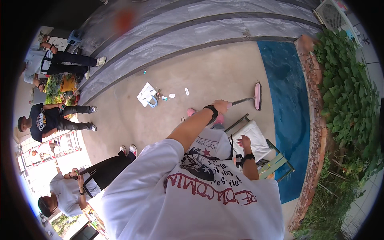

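Left hand [221, 106] stretched out ahead, fingers clenched round the grey pole [241, 101] of a pool brush; a dark band sits on that wrist. The pink brush head [258, 96] lies at the far end of the pole, on the concrete deck [200, 80] right at the edge of the blue pool water [286, 104], apparently just short of the water.

Right hand [244, 143] hangs lower, close to the body, fingers released and spread, holding nothing; it is just above a white cushion [253, 141] on a green-framed lounger [276, 163] that stands along the pool edge, between the person and the water. A dark band on this wrist too.

Around: litter on the deck well left of the brush, a white paper bag [147, 95] with blue handles and several small scraps [172, 96] beside it. Grey stone steps [192, 28] run along the far edge of the deck. A brick border [316, 104] lines the far side of the pool, with leafy green plants [348, 88] behind it and an air-conditioner unit [334, 15] at the top right corner.

Other people stand at the left edge of the deck, well apart from the brush: one in a dark T-shirt [40, 120], one in white [68, 192], one further off [48, 62].
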`<state>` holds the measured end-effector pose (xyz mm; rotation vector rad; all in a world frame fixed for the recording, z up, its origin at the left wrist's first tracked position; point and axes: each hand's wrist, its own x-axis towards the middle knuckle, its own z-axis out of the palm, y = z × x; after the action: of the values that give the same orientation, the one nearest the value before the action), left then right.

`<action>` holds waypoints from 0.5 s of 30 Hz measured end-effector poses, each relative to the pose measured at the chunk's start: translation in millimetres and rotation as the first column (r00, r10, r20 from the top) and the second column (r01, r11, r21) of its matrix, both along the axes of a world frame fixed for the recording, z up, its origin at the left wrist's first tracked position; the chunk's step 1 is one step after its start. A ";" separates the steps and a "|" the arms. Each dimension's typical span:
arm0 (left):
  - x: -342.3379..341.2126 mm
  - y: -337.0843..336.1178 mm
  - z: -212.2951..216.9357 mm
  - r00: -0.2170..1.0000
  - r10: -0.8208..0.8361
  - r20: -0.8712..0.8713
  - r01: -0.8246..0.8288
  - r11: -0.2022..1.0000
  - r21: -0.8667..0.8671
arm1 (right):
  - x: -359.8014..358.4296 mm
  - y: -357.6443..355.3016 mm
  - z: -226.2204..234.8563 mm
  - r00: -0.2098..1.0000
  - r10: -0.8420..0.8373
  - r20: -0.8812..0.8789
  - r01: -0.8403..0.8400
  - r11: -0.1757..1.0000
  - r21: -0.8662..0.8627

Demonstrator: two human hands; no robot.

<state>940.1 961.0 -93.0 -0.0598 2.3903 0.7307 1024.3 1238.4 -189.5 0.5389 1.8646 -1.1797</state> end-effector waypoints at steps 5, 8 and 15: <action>-23.1 38.7 34.0 0.962 -0.274 -0.006 0.270 0.951 -0.151 | 19.6 23.0 -3.5 0.975 -0.214 0.060 0.212 0.977 0.035; 0.3 -7.5 16.4 0.996 0.092 0.007 -0.090 0.989 -0.119 | 24.0 25.5 -9.8 0.984 -0.106 0.143 0.087 0.987 0.134; 111.6 -117.7 22.9 0.751 0.552 0.362 -0.585 0.811 -0.020 | -0.5 31.5 8.1 0.998 -0.035 0.052 0.030 0.996 0.088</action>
<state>1051.7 843.3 -70.1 -0.8499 1.9771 1.0089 1023.8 1269.9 -181.3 0.6454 1.8742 -1.0989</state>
